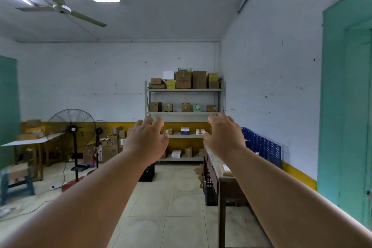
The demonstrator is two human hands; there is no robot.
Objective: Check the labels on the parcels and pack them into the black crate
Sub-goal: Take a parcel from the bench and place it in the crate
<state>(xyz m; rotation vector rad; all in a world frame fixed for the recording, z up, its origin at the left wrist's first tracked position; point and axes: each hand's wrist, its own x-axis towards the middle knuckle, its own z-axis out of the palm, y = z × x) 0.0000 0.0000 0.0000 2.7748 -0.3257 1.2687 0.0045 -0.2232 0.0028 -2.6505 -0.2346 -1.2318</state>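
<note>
Both my arms stretch forward at chest height. My left hand (146, 141) and my right hand (223, 137) hang in the air with loosely curled fingers and hold nothing. Far ahead stands a grey metal shelf (184, 90) with several cardboard parcels (183, 79) on its levels. A black crate (148, 173) sits on the floor below my left wrist, partly hidden by it. Another black crate (210, 193) stands under the wooden table (225, 179) on the right. A flat brown parcel with a white label (226, 169) lies on that table.
Two standing fans (73, 127) and stacked boxes (109, 147) fill the left side, beside a white-topped table (30, 141) and a blue stool (16, 181). Blue crates (261, 145) lean on the right wall. A tiled floor aisle (173, 197) runs toward the shelf.
</note>
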